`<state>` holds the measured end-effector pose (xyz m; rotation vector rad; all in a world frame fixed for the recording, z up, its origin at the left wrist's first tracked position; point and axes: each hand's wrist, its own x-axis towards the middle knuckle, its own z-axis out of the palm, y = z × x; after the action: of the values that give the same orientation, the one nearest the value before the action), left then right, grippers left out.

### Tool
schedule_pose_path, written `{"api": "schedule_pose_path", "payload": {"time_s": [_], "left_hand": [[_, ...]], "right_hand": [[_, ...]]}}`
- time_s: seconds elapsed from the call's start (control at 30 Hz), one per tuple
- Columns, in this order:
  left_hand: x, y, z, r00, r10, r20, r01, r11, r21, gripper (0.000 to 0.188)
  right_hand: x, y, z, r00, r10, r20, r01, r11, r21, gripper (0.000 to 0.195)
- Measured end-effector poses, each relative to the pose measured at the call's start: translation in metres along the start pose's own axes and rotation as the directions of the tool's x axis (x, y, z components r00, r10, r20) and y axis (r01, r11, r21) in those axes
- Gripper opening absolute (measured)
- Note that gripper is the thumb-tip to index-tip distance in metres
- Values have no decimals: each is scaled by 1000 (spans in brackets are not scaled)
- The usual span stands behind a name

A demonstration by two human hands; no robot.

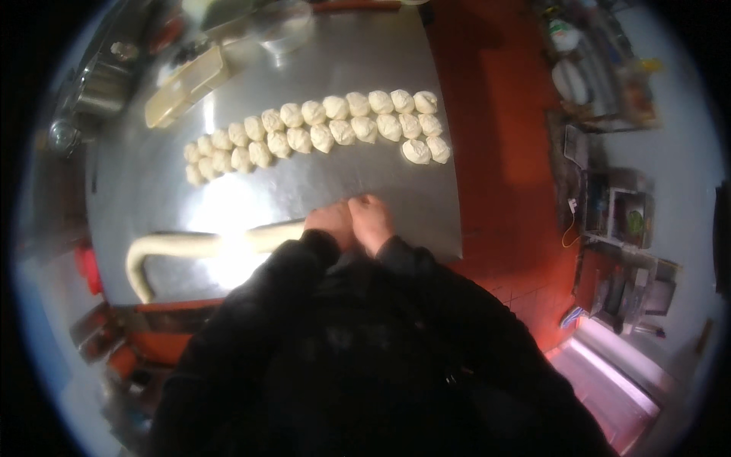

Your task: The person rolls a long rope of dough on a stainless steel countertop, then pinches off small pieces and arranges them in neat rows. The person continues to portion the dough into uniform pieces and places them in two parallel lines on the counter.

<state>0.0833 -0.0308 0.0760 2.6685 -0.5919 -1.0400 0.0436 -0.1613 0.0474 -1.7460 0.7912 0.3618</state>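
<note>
A long rope of pale dough [188, 245] lies along the near side of the steel table, its left end bent towards me. My left hand [333, 221] is closed on the rope's right end. Against it, thumbs close together, is my right hand [372, 220], with its fingers curled; whether it holds dough is hidden. Beyond my hands, dough pieces [342, 132] sit in two long rows, with a short third row of two [416, 152] at the right.
The steel table [365, 57] ends at the right above a red floor [502, 171]. A long pale plastic container [185, 85] and a metal bowl [285, 25] stand at the back left. A metal pot [103, 88] is farther left. Cluttered shelves [617, 217] line the right wall.
</note>
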Motion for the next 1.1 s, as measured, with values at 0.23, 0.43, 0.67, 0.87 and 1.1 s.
{"api": "schedule_pose_path", "payload": {"time_s": [0.23,0.43,0.67,0.87,1.1], "left_hand": [[9,8,-15,974,-16,227,15,1000,7,39],[32,3,-25,979,-195,65,203,968,-150,61],[10,-42,12,992,-119,-42,120,992,25,80],[2,-72,-1,999,16,-29,-19,997,-78,75],[-27,-66,-33,989,64,131,-43,987,-157,75]], "right_hand": [[3,-13,-41,958,-45,283,137,939,-315,45],[4,-28,-106,898,-4,440,-147,940,308,40],[79,-52,-101,880,-436,188,411,501,-762,49],[87,-70,-75,671,-741,-22,352,345,-870,52],[-20,-35,41,980,34,194,-86,961,264,46]]}}
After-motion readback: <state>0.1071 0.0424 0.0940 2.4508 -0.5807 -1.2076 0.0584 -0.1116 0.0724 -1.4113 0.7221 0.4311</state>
